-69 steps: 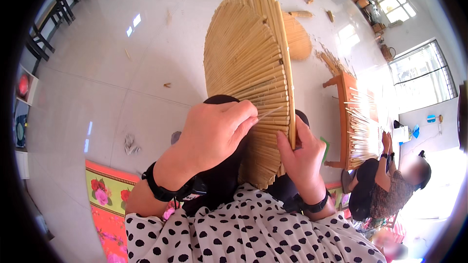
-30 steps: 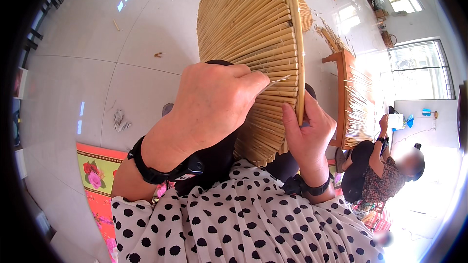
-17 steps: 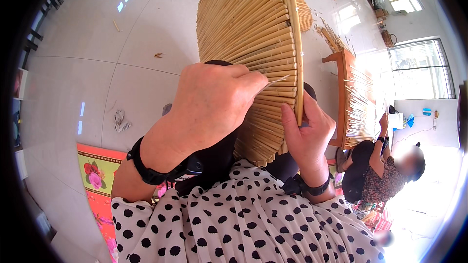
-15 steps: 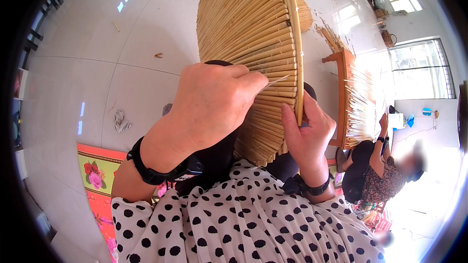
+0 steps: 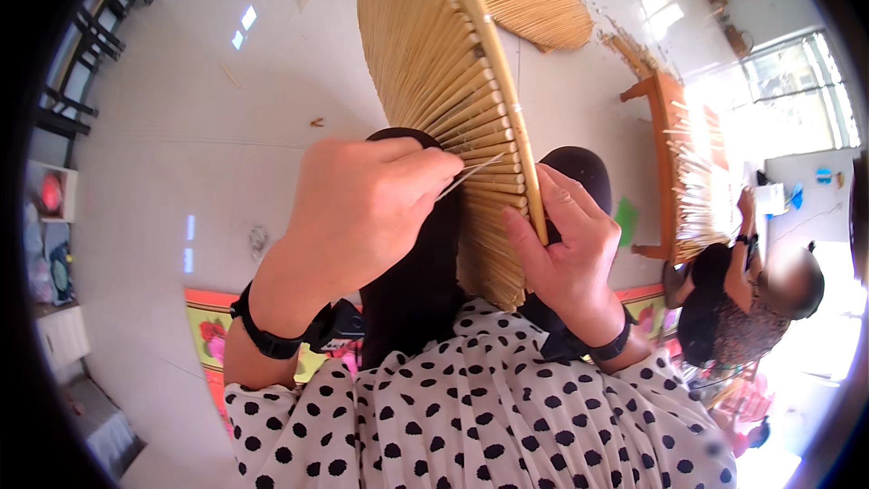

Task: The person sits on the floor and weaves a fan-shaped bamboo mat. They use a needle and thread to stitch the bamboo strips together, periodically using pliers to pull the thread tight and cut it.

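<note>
The left hand (image 5: pixel 358 204) pinches white thread (image 5: pixel 482 165) as the right hand (image 5: pixel 579 254) clamps the rim (image 5: pixel 509 95), likely the surest hold on a stalk panel (image 5: pixel 405 54) that looks light, stiff and brittle

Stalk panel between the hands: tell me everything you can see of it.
The stalk panel is straw-coloured, built of thin cane-like stalks packed side by side, with a longer stalk along its right edge. It stands steeply tilted over the lap, top out of frame. The right hand grips that edge; the left hand holds a pale strand at its face.
</note>
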### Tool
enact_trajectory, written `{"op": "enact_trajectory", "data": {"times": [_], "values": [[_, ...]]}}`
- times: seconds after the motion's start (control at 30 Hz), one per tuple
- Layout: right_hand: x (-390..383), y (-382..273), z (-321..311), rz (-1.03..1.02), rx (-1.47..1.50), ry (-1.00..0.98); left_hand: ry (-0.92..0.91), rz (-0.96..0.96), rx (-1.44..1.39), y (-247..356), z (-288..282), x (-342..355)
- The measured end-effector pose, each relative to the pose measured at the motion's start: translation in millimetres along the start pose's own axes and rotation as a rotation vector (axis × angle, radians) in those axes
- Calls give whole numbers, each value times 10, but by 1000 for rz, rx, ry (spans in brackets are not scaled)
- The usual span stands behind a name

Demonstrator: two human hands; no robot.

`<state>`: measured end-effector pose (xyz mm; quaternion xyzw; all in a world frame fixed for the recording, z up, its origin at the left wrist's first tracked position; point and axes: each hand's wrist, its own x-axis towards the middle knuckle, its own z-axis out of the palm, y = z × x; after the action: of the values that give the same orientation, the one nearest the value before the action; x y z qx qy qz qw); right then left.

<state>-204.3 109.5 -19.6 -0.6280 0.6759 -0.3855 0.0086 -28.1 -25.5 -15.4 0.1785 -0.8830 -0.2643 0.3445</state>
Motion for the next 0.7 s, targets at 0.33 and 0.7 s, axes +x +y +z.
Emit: {"op": "enact_trajectory", "data": {"times": [0.33, 0.7], "values": [[-38, -96, 231, -65, 374, -111, -172, -205, 54, 61, -470, -307], [-62, 41, 440, -101, 752, -184, -198, -276, 103, 41, -562, -458]]}}
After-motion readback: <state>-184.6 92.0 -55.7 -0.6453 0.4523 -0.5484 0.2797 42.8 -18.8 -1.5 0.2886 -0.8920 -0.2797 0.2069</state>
